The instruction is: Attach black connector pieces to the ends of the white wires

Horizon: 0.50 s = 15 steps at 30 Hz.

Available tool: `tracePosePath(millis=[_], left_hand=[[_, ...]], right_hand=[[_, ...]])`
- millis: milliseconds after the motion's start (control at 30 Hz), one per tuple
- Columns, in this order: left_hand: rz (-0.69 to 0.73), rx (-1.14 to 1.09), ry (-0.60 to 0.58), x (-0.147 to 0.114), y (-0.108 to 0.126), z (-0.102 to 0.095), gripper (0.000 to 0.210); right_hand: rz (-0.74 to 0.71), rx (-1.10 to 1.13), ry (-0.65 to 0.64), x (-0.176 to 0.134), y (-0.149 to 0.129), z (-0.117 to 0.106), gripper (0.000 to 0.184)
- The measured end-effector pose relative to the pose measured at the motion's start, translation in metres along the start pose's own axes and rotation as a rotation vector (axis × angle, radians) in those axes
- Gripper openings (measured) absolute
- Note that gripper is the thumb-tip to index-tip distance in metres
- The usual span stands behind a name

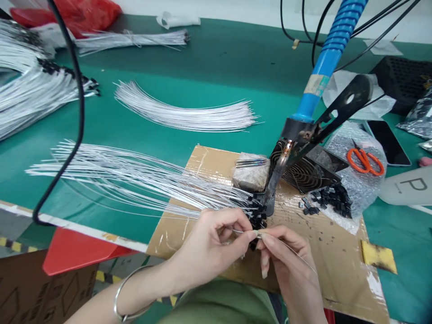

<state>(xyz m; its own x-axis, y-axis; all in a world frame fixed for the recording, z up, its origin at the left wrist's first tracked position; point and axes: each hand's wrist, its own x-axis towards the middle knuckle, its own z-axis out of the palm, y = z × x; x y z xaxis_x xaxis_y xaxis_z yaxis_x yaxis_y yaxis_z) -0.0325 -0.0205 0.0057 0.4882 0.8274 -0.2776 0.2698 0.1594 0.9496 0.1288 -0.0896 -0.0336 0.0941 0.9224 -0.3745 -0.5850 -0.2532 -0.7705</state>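
Note:
My left hand (pixel 216 245) pinches a thin wire (pixel 303 258) between thumb and forefinger, low over the cardboard sheet. Close against it, the fingertips of my right hand (pixel 292 256) are closed on the same wire, whose tail runs back over that palm. What sits right at the fingertips is too small to make out. Just behind both hands lies a bundle of white wires (pixel 135 168), with small black pieces (pixel 258 216) at its right ends. A soldering iron (pixel 285 157) hangs in a stand beyond, its blue handle pointing up and right.
On the cardboard (pixel 324 252) stand a grey block (pixel 251 177) and a black fan (pixel 297 173). Small black parts (pixel 334 198) and orange scissors (pixel 364 159) lie on bubble wrap. Another wire bundle (pixel 189 114) rests behind. A black cable (pixel 79 90) hangs at left; a phone (pixel 388 141) lies right.

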Motion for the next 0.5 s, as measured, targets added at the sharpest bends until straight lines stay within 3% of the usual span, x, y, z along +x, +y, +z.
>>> tracePosePath(millis=[500], left_hand=[[-0.012, 0.000, -0.016, 0.0036, 0.0012, 0.0008, 0.022]], right_hand=[[0.026, 0.039, -0.023, 0.0027, 0.0063, -0.0051, 0.018]])
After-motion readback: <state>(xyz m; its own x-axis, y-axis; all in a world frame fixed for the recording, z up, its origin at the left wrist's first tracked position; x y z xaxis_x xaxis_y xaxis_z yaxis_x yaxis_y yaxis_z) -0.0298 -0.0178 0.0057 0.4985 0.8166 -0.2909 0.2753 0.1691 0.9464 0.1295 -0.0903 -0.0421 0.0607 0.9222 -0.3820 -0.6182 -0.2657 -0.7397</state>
